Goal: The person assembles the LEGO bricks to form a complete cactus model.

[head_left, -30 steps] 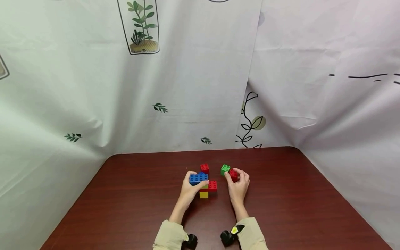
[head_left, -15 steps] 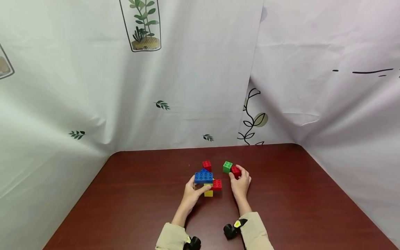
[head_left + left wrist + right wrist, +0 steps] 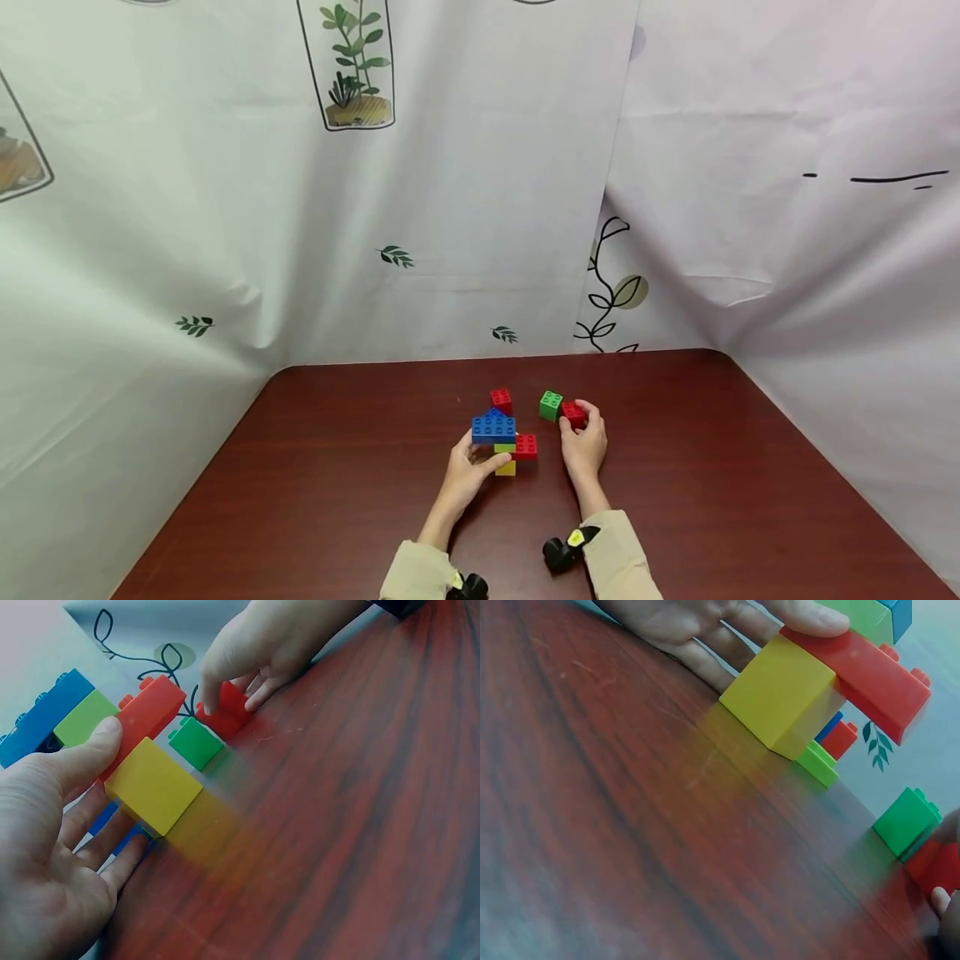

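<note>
A stack of toy building bricks stands in front of me, with a blue brick on top. Under it come a light green brick, a red brick jutting to the right and a yellow brick at the bottom. My left hand holds this stack from the left, thumb on its near side and fingers behind. To the right, my right hand pinches a smaller red brick between thumb and fingers, low at the table. Just left of that brick is a green brick.
Behind the stack, another red brick sits by a blue piece and a light green piece. The brown table reaches back to a printed white cloth.
The head view has shifted slightly. My left thumb has slid lower on the stack, which has moved a little to the right. My right hand stays at the small red brick.
</note>
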The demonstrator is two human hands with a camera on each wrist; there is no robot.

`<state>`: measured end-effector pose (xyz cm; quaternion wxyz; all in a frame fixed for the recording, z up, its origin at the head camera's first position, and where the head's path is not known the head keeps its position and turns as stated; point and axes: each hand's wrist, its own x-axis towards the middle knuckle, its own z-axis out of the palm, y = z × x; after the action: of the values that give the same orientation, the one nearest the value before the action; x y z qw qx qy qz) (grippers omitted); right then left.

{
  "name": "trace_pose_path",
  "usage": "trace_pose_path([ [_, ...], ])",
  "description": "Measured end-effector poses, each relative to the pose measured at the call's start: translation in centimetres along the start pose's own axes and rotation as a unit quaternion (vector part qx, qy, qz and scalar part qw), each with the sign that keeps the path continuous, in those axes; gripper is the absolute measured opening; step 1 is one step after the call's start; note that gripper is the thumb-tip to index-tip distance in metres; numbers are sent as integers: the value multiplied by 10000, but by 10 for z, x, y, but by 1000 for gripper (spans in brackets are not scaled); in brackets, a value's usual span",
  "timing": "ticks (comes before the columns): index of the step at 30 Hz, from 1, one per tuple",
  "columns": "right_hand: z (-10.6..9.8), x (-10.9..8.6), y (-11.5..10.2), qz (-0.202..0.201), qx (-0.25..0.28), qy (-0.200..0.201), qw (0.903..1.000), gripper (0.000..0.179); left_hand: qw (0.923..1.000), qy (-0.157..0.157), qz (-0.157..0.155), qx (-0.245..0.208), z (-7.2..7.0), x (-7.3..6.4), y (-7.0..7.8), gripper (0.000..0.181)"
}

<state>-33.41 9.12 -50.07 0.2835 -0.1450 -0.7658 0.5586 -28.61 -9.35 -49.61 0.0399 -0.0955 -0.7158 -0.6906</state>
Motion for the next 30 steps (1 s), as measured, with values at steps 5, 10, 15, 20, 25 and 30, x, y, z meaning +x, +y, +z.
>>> trace_pose_path([
  [5,-2,0,-2,240,535,135,9982,41,9998,-19,187,-45,1,1,-1,51],
  [10,-2,1,-4,323,930,295,9947,41,9995,-147,261,45,1,2,-3,51],
  [15,-4,0,-4,381,1148,290,9922,41,9994,-175,277,128,0,1,-4,50],
  [20,-3,0,-5,531,1427,183,9882,39,9995,-96,278,133,0,1,-5,49],
  [25,-2,0,-8,527,2151,-115,9751,40,9994,-35,299,189,-1,2,-5,48],
  [30,-4,1,-12,449,2815,-221,9583,39,9990,-106,286,318,-1,3,-5,50],
])
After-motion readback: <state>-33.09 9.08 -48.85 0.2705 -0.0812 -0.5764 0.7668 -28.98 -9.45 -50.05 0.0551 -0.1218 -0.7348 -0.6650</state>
